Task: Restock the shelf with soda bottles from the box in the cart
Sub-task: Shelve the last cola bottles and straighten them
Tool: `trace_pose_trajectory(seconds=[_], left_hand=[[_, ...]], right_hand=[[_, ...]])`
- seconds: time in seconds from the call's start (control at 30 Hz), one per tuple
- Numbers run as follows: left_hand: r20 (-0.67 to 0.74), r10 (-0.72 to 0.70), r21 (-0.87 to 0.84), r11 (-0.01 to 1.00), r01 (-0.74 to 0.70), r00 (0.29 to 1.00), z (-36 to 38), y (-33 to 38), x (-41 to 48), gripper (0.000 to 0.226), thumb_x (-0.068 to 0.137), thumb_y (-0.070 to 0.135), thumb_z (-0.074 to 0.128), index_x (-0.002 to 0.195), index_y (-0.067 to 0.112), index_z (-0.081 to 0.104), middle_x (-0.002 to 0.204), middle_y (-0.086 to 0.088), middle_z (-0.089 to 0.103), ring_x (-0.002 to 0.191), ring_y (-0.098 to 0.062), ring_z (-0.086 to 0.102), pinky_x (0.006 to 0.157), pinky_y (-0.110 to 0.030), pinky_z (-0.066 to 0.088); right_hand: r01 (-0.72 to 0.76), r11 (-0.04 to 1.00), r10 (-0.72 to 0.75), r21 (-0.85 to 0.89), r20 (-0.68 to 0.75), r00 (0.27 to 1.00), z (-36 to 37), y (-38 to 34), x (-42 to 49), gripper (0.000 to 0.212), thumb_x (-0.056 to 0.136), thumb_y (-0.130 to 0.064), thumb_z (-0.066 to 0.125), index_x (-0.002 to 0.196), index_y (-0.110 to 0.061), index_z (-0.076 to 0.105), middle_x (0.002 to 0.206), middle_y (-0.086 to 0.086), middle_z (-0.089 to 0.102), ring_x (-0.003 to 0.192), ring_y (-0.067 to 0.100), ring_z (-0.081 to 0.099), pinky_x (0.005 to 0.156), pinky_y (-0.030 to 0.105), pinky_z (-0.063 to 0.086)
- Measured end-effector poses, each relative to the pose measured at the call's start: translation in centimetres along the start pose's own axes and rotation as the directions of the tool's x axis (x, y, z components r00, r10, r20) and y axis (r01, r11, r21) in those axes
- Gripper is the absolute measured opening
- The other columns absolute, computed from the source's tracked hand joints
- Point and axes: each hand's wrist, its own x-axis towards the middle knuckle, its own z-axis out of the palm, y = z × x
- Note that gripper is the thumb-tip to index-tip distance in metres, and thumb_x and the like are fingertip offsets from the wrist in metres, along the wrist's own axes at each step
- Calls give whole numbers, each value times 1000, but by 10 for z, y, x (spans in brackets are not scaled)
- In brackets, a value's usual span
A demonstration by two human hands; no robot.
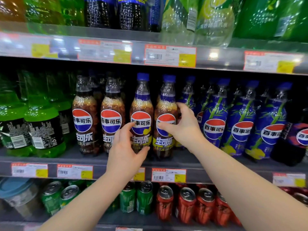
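Note:
Two blue-capped cola bottles stand upright side by side at the front of the middle shelf (100, 160). My left hand (126, 147) curls round the lower body of the left one (141, 104), thumb at the label and fingers below. My right hand (181, 125) grips the right one (166, 104) at its label, fingers round its right side. Both bottle bases sit on the shelf board. The cart and box are out of view.
Left of them stand two black-capped cola bottles (85, 114) and green bottles (43, 124). Blue bamboo-print bottles (215, 117) fill the right. Larger bottles sit on the shelf above (166, 37), cans (186, 204) on the one below. Price tags line the shelf edges.

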Motion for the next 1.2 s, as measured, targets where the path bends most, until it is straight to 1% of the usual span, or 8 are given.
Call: trace_pose_trajectory(seconds=[0.2, 0.3, 0.4, 0.57, 0.7, 0.87, 1.03, 1.2], left_hand=[[-12, 15, -16, 1000, -15, 1000, -1, 4, 0, 75, 72, 26, 75, 135, 24, 35, 111, 6, 43, 101, -19, 51, 85, -37, 47], [-17, 46, -33, 998, -46, 999, -1, 14, 1, 70, 73, 24, 75, 133, 22, 38, 109, 6, 42, 92, -15, 50, 84, -36, 46], [-16, 121, -34, 992, -121, 993, 5, 27, 0, 64, 73, 21, 75, 129, 20, 44, 108, 8, 41, 94, -14, 49, 84, -34, 45], [20, 162, -53, 986, -161, 987, 16, 41, 0, 59, 74, 22, 72, 127, 22, 46, 110, 12, 42, 92, -11, 51, 83, -31, 45], [80, 156, -48, 987, -152, 985, 23, 45, 3, 59, 79, 25, 68, 132, 31, 42, 105, 11, 43, 86, -8, 49, 75, -24, 40], [142, 137, 2, 990, -139, 980, 27, 45, 2, 64, 80, 26, 66, 137, 39, 38, 99, 12, 41, 83, -11, 49, 79, -33, 48], [167, 115, 22, 993, -120, 979, 27, 41, 1, 76, 79, 28, 65, 140, 46, 24, 103, 10, 44, 78, -13, 50, 75, -38, 51], [200, 93, 37, 994, -102, 975, 25, 39, 2, 82, 80, 29, 66, 141, 50, 15, 104, 8, 44, 83, -17, 53, 78, -40, 51]], right_hand=[[-24, 999, 23, 23, 33, 999, -14, 1, 2, 83, 72, -42, 74, 141, -23, 32, 135, 2, 42, 114, 19, 52, 93, 31, 46], [24, 999, -31, -43, -169, 985, -37, -2, 16, 57, 79, -44, 65, 128, -18, 49, 124, 5, 52, 102, 18, 56, 84, 28, 44], [15, 989, -51, -144, -251, 967, -51, -8, 33, 53, 81, -35, 66, 127, -14, 49, 130, 10, 48, 112, 23, 53, 94, 31, 41], [-76, 987, 50, -139, -182, 982, -44, -15, 48, 73, 82, -33, 67, 140, -7, 31, 140, 16, 43, 128, 32, 43, 101, 35, 38], [-52, 994, 35, -97, -172, 984, -37, -14, 52, 60, 84, -28, 65, 132, -2, 40, 132, 18, 52, 122, 34, 48, 95, 33, 41], [-53, 979, 20, -196, -166, 986, -40, -15, 54, 59, 87, -25, 62, 131, 2, 33, 127, 21, 54, 118, 36, 51, 89, 33, 42], [-45, 964, 6, -261, -148, 989, -48, -17, 53, 46, 86, -25, 63, 123, -4, 44, 124, 18, 57, 115, 38, 53, 91, 38, 44], [-47, 958, 11, -282, -126, 992, -60, -18, 44, 42, 84, -29, 64, 118, -10, 50, 121, 12, 59, 110, 34, 55, 82, 32, 42]])
